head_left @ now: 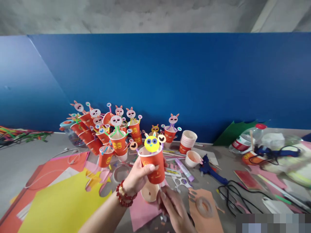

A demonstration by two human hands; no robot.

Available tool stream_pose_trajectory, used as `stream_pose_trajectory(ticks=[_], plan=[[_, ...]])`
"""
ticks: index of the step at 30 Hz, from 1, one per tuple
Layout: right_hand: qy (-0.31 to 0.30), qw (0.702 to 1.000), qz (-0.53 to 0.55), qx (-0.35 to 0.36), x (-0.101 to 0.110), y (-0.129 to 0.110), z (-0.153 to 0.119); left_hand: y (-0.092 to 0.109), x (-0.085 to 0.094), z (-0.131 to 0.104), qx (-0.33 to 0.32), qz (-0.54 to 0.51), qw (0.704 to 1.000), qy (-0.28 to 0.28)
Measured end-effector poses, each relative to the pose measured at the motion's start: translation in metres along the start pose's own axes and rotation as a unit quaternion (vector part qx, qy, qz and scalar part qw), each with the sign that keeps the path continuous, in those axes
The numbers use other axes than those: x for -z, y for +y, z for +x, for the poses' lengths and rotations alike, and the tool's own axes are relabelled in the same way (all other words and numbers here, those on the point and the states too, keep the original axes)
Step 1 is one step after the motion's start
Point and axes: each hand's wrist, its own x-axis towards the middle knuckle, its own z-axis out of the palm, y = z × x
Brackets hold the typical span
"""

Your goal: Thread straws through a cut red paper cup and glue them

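My left hand [143, 174] is wrapped round a red paper cup [155, 166], held up over the table with its rim upward. A yellow paper animal face [152, 143] with blue-ringed eyes stands up out of that cup. Two round paper paws with dark hearts flank the face on pipe-cleaner arms. Just below, my right hand [171, 204] has its fingers pinched together beside a pale round cup opening [149, 191]. A thin white tip shows at its fingertips, but what it holds is mostly hidden.
Many red cups with rabbit faces [116, 120] crowd the back left. A cup stack [188, 141], a glue stick [184, 170], a blue glue gun [212, 170] and a bottle [247, 139] lie rightward. Yellow paper [65, 200] covers the front left. Black cable [233, 194] loops at right.
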Motion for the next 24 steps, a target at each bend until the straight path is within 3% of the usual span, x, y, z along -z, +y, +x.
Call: stream_pose_trajectory(ticks=[6,15,24], plan=[[-0.013,1.0,0.018,-0.009,0.0,0.0,0.003,0.004,0.004,0.0,-0.004,0.007,1.0,-0.011],[0.125,0.991,-0.015,0.036,0.001,0.002,0.003,-0.018,-0.012,-0.006,0.064,0.003,0.998,-0.021],[0.185,0.983,-0.011,0.01,0.004,0.022,-0.002,-0.031,-0.014,-0.005,0.059,-0.033,0.997,-0.024]])
